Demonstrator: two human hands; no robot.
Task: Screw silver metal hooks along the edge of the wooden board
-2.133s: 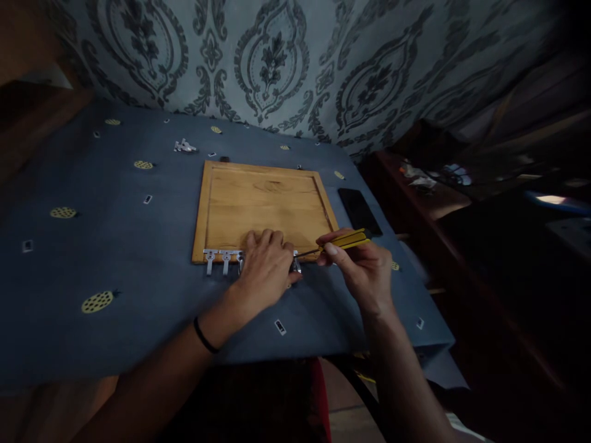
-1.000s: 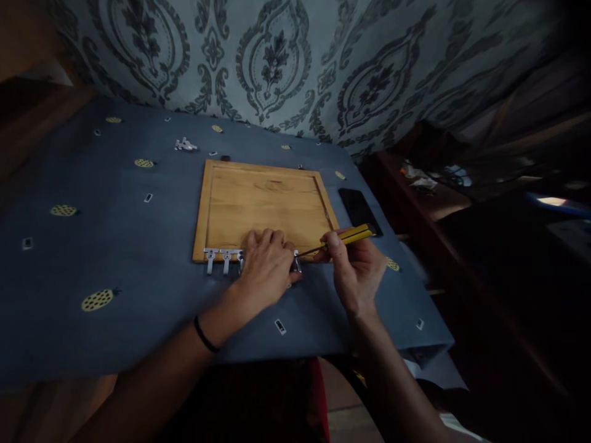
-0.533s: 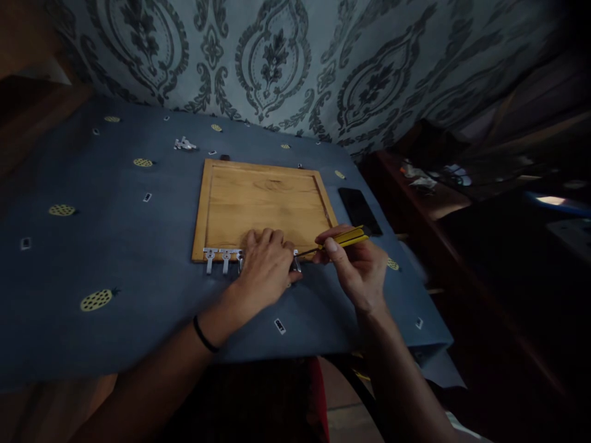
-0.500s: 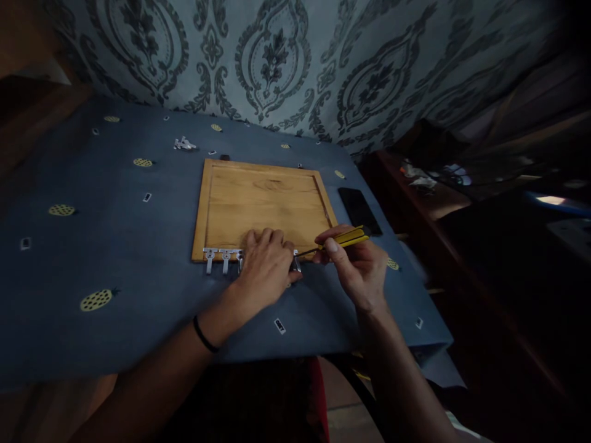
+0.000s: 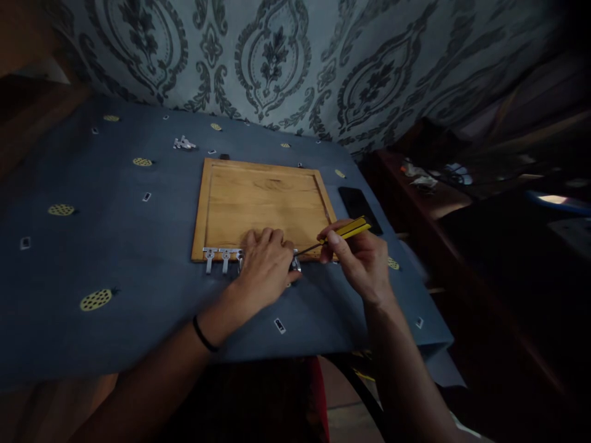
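A framed wooden panel (image 5: 268, 200) lies flat, with several metal hinges (image 5: 225, 257) along its near edge. Over that edge rests my left hand (image 5: 266, 261), its fingers bent on the wood and its thumb pressed by the rightmost metal hinge (image 5: 296, 264), which it partly hides. My right hand (image 5: 357, 258) grips a screwdriver (image 5: 353, 227) by its yellow handle. The thin shaft slants down to the left, its tip at that hinge beside my left fingers; a screw there cannot be made out.
A black phone (image 5: 357, 206) lies right of the panel. More metal hinges (image 5: 184, 143) sit at the back left of the blue patterned cloth (image 5: 138, 246). A patterned wall covering (image 5: 272, 67) rises behind the table, and a dark bench with clutter (image 5: 422, 178) stands to the right.
My right hand has shifted slightly up and right with the screwdriver, and the handle tilts a little more steeply. My left hand and the panel stay in place.
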